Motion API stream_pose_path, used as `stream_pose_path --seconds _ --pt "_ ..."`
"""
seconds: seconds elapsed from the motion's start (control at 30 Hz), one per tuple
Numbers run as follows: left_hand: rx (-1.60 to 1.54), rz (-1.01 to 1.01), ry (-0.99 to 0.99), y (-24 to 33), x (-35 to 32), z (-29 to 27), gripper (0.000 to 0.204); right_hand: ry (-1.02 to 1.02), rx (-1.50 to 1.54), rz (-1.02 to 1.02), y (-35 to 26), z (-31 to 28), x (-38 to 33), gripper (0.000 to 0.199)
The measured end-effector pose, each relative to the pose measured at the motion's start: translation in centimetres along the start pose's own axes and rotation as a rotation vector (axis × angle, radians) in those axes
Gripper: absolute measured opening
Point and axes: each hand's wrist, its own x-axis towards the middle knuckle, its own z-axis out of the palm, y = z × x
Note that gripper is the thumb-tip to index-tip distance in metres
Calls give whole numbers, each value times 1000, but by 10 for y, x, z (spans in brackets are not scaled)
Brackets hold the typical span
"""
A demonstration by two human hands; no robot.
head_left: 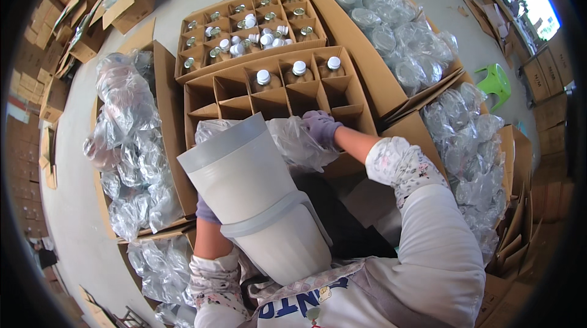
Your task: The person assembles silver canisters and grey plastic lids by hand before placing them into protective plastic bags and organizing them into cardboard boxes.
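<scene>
My right hand (321, 127), in a purple glove, is closed on a crumpled clear plastic bag (296, 144) at the near edge of a divided cardboard box (189, 98). Whether anything is inside the bag I cannot make out. My left hand (208, 210), gloved alike, shows only in part; a pale tapered plastic container (244, 156) with grey bands hides its fingers. This container leans in front of my chest and blocks part of the box. In the box's far row stand three white-capped clear bottles (299, 71), upright in separate compartments.
Beyond lies another divided box (180, 62) with several bottles and loose white caps (237, 50). Open cartons of plastic-wrapped items stand left (168, 120) and right (348, 40). A green stool (496, 86) is at the far right. Stacked cartons (553, 114) line the sides.
</scene>
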Motion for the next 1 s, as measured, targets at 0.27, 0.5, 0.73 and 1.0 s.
stream_pose_path --seconds 0.27,0.5,0.73,1.0 --pt "675 169 -55 -13 19 14 35 595 255 -321 -118 -9 10 20" --pt "1240 496 -41 48 -3 42 31 40 1066 -510 -107 -95 -75 25" --pt "1107 705 -254 45 -56 -9 24 -78 489 -838 -148 -107 -151 20" --pt "924 676 -313 44 -128 -63 19 92 474 -1009 -155 -62 -176 26"
